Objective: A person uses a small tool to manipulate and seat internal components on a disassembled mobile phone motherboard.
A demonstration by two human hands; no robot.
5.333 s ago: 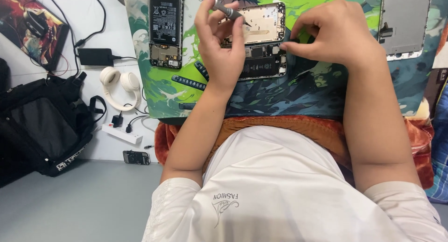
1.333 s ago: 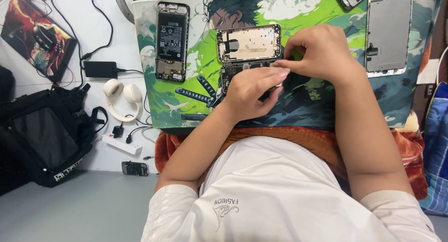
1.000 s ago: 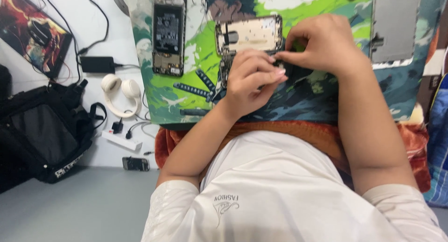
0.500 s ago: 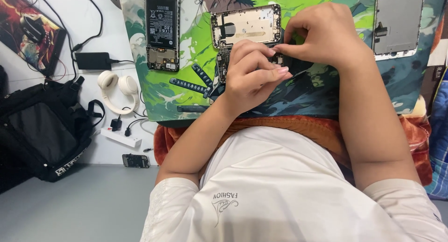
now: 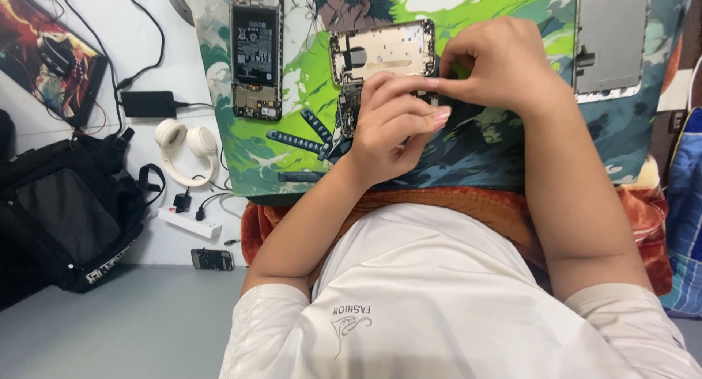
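Observation:
An opened phone body (image 5: 380,51) with a pale gold inner plate lies on a green and blue printed mat (image 5: 292,101). My left hand (image 5: 391,127) lies curled over its lower half, fingertips pressing on the part near the circuit board. My right hand (image 5: 504,65) sits just to the right, thumb and forefinger pinched together at the phone's right edge. Whatever sits between those fingers is hidden. The two hands touch each other.
A second opened phone with its battery showing (image 5: 256,54) lies at the left of the mat, a grey screen panel (image 5: 610,39) at the right. Dark strip-shaped tools (image 5: 296,141) lie beside my left wrist. Off the mat are white headphones (image 5: 183,149), a charger (image 5: 148,103), a power strip (image 5: 189,222) and a black bag (image 5: 58,211).
My left hand, raised with a small tool five seconds ago, has come down onto the opened phone. Over the last second both hands stayed on it with small finger shifts.

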